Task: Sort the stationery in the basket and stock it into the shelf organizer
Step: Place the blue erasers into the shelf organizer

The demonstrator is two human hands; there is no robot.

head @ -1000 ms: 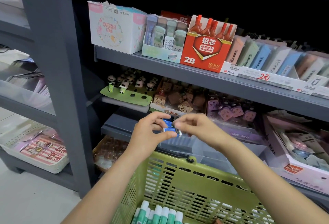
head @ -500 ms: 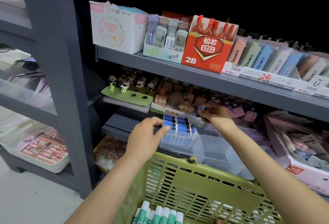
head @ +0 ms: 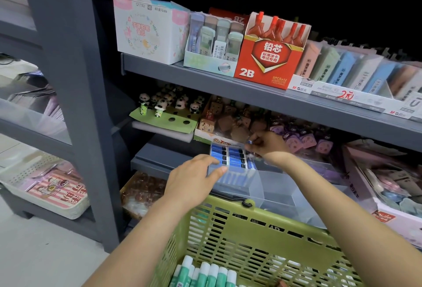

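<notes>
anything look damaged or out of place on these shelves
The pastel floral carton at the left end of the upper shelf has a ragged, torn-off top edge. The green panda display card below it sits askew with several empty holes. Nothing looks spilled.

Blue-wrapped erasers (head: pixel 230 157) stand packed in rows in the left compartment of a clear plastic shelf organizer (head: pixel 274 186); its next compartment lies just beside them; below, a green slatted basket (head: pixel 251 236) holds green-and-white glue sticks (head: pixel 205 274) lying side by side.
</notes>
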